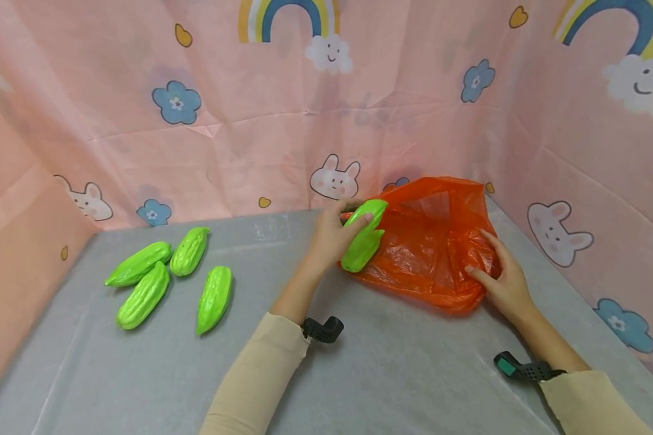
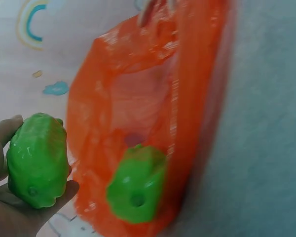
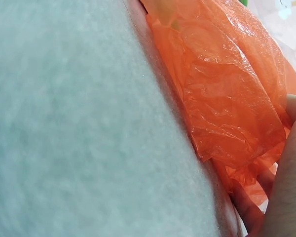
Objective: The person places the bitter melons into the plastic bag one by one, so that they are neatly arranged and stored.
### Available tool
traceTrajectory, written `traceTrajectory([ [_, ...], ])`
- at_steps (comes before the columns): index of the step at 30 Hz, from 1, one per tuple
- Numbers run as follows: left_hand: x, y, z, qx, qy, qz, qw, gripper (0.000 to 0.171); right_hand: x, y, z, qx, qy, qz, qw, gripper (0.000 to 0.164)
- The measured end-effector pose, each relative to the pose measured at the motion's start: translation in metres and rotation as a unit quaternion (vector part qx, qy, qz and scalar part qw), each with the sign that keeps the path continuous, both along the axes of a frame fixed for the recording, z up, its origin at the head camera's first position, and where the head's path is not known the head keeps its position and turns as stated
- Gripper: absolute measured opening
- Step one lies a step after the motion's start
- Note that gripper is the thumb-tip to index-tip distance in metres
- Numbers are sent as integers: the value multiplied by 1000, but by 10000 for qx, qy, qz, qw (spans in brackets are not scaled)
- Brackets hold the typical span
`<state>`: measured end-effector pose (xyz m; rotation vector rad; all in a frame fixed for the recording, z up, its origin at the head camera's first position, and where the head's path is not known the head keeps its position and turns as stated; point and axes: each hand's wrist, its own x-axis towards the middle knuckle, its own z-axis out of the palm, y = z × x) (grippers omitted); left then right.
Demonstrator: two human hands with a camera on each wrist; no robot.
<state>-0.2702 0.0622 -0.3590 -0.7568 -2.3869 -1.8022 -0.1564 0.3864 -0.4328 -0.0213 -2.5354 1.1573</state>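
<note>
Held gourd [image 2: 38,163]: glossy bright green, ribbed and knobbly, gripped in the left fingers [image 2: 6,129]
Its pose: raised and tilted, pointed end toward the desk's [image 1: 386,368] far right corner, just outside the bag
Bag [image 1: 413,257]: thin, shiny, see-through orange-red plastic, creased, lying on its side near the far right corner, far rim standing up
Bag's mouth: gaping toward the desk's left edge
Bag's crumpled right end: gripped by the right fingers [image 1: 497,249]
Second gourd [image 2: 137,190]: same green, ribbed, lying just within the mouth, blunt end outward, apart from the held gourd
</note>
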Motion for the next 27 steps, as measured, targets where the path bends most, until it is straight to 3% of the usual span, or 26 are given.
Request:
traceTrajectory([
  [7, 7, 16, -11, -436, 103, 85, 9990, 37, 1, 1, -1, -30, -25, 4, 10000, 78],
  [16, 17, 26, -11, -572, 135, 403, 9975, 36, 1, 1, 0, -43, 158, 106, 9998, 77],
  [23, 23, 31, -16, -731, -113, -187, 9971, 39, 2, 2, 0, -80, 197, 197, 9996, 78],
  [27, 25, 35, -23, -915, -165, -270, 9953, 35, 2, 2, 0, -74, 175, 179, 9997, 78],
])
